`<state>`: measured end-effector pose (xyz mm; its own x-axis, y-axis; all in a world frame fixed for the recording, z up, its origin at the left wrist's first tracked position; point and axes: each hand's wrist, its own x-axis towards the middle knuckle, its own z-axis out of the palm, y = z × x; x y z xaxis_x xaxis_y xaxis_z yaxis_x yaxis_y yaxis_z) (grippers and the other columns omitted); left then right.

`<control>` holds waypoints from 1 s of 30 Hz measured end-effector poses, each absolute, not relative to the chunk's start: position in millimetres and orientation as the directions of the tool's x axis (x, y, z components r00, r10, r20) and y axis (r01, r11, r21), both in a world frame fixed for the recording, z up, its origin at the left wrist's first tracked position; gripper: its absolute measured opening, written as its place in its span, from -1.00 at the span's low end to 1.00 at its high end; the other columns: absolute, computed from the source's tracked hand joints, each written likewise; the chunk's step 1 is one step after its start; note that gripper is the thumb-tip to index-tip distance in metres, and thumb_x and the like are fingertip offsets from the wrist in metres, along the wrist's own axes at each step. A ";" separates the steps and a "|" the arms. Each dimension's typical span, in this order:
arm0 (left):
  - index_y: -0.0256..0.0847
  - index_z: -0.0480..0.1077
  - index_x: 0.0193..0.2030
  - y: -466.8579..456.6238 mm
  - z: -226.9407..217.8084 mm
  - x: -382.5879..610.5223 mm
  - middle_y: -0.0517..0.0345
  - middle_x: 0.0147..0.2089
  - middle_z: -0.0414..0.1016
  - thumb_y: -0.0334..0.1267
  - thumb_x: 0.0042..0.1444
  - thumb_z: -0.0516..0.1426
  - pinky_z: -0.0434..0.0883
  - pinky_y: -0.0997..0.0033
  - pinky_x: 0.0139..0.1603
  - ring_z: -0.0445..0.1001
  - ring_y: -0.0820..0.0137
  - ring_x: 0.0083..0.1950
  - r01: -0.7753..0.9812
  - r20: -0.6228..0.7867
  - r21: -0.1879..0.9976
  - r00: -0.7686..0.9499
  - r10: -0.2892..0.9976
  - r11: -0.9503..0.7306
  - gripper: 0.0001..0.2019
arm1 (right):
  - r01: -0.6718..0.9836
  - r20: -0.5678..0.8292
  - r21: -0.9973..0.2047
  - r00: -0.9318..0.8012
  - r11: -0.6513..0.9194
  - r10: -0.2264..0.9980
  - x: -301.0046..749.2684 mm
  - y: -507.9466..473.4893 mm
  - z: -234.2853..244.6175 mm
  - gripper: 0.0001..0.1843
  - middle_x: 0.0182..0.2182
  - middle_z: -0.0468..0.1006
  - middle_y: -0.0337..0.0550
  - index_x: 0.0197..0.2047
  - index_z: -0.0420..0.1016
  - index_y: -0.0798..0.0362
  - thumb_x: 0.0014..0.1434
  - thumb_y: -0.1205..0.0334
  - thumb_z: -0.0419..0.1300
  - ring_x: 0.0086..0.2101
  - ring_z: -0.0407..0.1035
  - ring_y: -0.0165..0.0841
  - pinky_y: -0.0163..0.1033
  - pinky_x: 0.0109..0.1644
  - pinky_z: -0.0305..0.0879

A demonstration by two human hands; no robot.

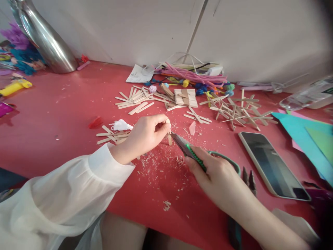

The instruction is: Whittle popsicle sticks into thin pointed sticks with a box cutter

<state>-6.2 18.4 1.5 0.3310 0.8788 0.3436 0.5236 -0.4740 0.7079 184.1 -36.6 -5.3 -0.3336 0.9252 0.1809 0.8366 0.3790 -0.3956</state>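
Between the thumb and fingers of my left hand a short wooden craft stick is pinched, its lower end pointing down at the table. My right hand is wrapped round a green and dark utility knife. The knife's tip is at the stick, just beside my left fingertips; whether the blade touches the wood I cannot tell. Pale wood shavings are scattered over the red table under both hands. A few craft sticks and a white crumpled piece lie by my left wrist.
Piles of craft sticks and a banded stick bundle lie farther back, before pink pipe cleaners. On the right are pliers, a phone, coloured paper and a plastic bottle. A steel flask stands back left.
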 end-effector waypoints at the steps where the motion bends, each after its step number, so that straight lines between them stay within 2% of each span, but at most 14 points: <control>1: -0.25 0.31 -0.47 17.8 1.8 -6.0 0.18 -0.48 0.45 -0.36 0.17 -0.04 0.35 0.54 -0.41 0.42 0.50 -0.44 0.529 0.347 0.702 0.331 0.878 -0.477 -0.79 | 0.848 0.243 -0.315 -0.362 0.427 0.900 183.8 -37.5 -6.2 -0.77 -0.77 0.23 -0.32 -0.42 0.31 0.04 0.17 0.18 -0.08 -0.73 0.23 -0.36 -0.30 -0.65 0.04; 3: -0.25 0.31 -0.47 16.6 2.5 -5.7 0.19 -0.49 0.44 -0.36 0.17 -0.03 0.35 0.54 -0.41 0.42 0.50 -0.44 0.538 0.353 0.692 0.328 0.876 -0.480 -0.79 | 0.851 0.294 -0.239 -0.395 0.467 0.870 183.0 -38.6 -7.2 -0.75 -0.75 0.28 -0.28 -0.39 0.34 0.07 0.18 0.22 -0.10 -0.72 0.26 -0.34 -0.29 -0.65 0.04; 5: -0.25 0.31 -0.46 15.6 3.0 -5.4 0.19 -0.48 0.44 -0.37 0.17 -0.03 0.34 0.54 -0.41 0.41 0.50 -0.44 0.546 0.354 0.687 0.325 0.877 -0.480 -0.79 | 0.844 0.270 -0.285 -0.384 0.454 0.883 182.5 -38.9 -7.0 -0.75 -0.74 0.31 -0.27 -0.33 0.36 0.10 0.18 0.22 -0.09 -0.72 0.27 -0.35 -0.29 -0.64 0.08; 7: -0.25 0.30 -0.46 15.1 3.3 -5.1 0.20 -0.48 0.44 -0.38 0.17 -0.04 0.33 0.54 -0.40 0.41 0.51 -0.44 0.546 0.347 0.691 0.324 0.880 -0.474 -0.79 | 0.821 0.174 -0.427 -0.337 0.380 0.925 182.4 -38.7 -5.8 -0.77 -0.74 0.30 -0.31 -0.32 0.35 0.07 0.19 0.19 -0.08 -0.73 0.24 -0.39 -0.31 -0.63 0.12; 9: -0.25 0.30 -0.46 14.9 3.5 -4.8 0.20 -0.48 0.44 -0.39 0.17 -0.04 0.33 0.54 -0.40 0.41 0.52 -0.44 0.545 0.332 0.700 0.323 0.886 -0.461 -0.79 | 0.763 0.008 -0.600 -0.294 0.240 0.956 182.4 -38.1 -4.1 -0.77 -0.74 0.29 -0.35 -0.37 0.30 0.03 0.19 0.12 -0.06 -0.76 0.21 -0.44 -0.33 -0.66 0.13; 11: -0.25 0.29 -0.46 15.0 3.4 -4.3 0.21 -0.47 0.44 -0.40 0.17 -0.04 0.33 0.54 -0.40 0.41 0.51 -0.43 0.549 0.317 0.707 0.318 0.894 -0.446 -0.80 | 0.663 -0.158 -0.746 -0.276 0.069 0.948 181.9 -37.1 -2.0 -0.76 -0.70 0.31 -0.37 -0.41 0.25 0.00 0.18 0.06 -0.04 -0.77 0.21 -0.48 -0.36 -0.68 0.13; 13: -0.25 0.29 -0.45 15.5 3.3 -4.1 0.22 -0.47 0.44 -0.40 0.17 -0.03 0.33 0.54 -0.40 0.41 0.51 -0.43 0.554 0.313 0.707 0.313 0.897 -0.440 -0.81 | 0.545 -0.278 -0.834 -0.280 -0.087 0.919 180.8 -35.7 0.4 -0.75 -0.66 0.34 -0.38 -0.45 0.21 0.00 0.15 0.03 0.00 -0.77 0.21 -0.53 -0.40 -0.71 0.12; 17: -0.24 0.29 -0.46 17.0 2.1 -4.7 0.24 -0.48 0.42 -0.40 0.16 -0.02 0.33 0.54 -0.40 0.41 0.51 -0.42 0.552 0.321 0.705 0.313 0.894 -0.446 -0.82 | 0.328 -0.434 -0.883 -0.298 -0.335 0.850 178.8 -31.7 4.8 -0.72 -0.65 0.35 -0.40 -0.50 0.21 0.03 0.06 0.01 0.09 -0.80 0.14 -0.59 -0.44 -0.78 0.07; 20: -0.24 0.30 -0.45 18.4 0.7 -5.8 0.25 -0.47 0.44 -0.42 0.16 -0.02 0.34 0.55 -0.39 0.42 0.52 -0.43 0.534 0.328 0.714 0.318 0.890 -0.454 -0.82 | 0.167 -0.507 -0.861 -0.354 -0.480 0.786 179.7 -28.4 7.0 -0.72 -0.63 0.37 -0.38 -0.50 0.27 0.06 0.02 0.03 0.15 -0.80 0.13 -0.61 -0.46 -0.78 0.06; 22: -0.24 0.31 -0.45 18.9 -0.1 -6.2 0.25 -0.46 0.44 -0.42 0.15 -0.02 0.35 0.55 -0.38 0.43 0.52 -0.42 0.525 0.335 0.716 0.319 0.887 -0.460 -0.82 | 0.137 -0.538 -0.837 -0.385 -0.530 0.750 181.1 -27.0 7.7 -0.69 -0.65 0.36 -0.36 -0.54 0.27 0.08 0.03 0.02 0.14 -0.80 0.11 -0.62 -0.47 -0.79 0.03; 25: -0.24 0.31 -0.44 18.7 -0.7 -5.9 0.24 -0.46 0.45 -0.40 0.15 -0.02 0.35 0.55 -0.38 0.45 0.51 -0.41 0.530 0.327 0.721 0.307 0.894 -0.446 -0.82 | 0.238 -0.518 -0.855 -0.360 -0.460 0.776 183.0 -27.8 6.7 -0.69 -0.66 0.35 -0.36 -0.54 0.24 0.06 0.07 0.01 0.09 -0.80 0.11 -0.60 -0.44 -0.78 0.03; 27: -0.24 0.31 -0.45 18.2 -0.5 -5.5 0.21 -0.47 0.46 -0.38 0.16 -0.02 0.36 0.55 -0.39 0.45 0.51 -0.42 0.526 0.321 0.729 0.302 0.898 -0.438 -0.81 | 0.398 -0.411 -0.874 -0.298 -0.279 0.862 183.7 -30.1 4.8 -0.72 -0.65 0.35 -0.37 -0.49 0.23 0.02 0.10 0.02 0.06 -0.78 0.16 -0.57 -0.41 -0.73 0.08; 30: -0.25 0.30 -0.46 17.5 0.2 -5.0 0.18 -0.48 0.46 -0.37 0.17 -0.03 0.36 0.55 -0.41 0.46 0.51 -0.44 0.511 0.323 0.739 0.302 0.897 -0.439 -0.79 | 0.641 -0.218 -0.768 -0.262 0.000 0.940 184.5 -34.2 2.1 -0.80 -0.75 0.28 -0.41 -0.35 0.30 0.00 0.16 0.06 0.00 -0.76 0.22 -0.46 -0.35 -0.68 0.13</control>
<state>-5.0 17.5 0.2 0.3018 0.8968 0.3235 0.5107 -0.4386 0.7395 184.5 -34.2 2.1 -0.2620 0.9400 -0.2184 0.6409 0.0003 -0.7677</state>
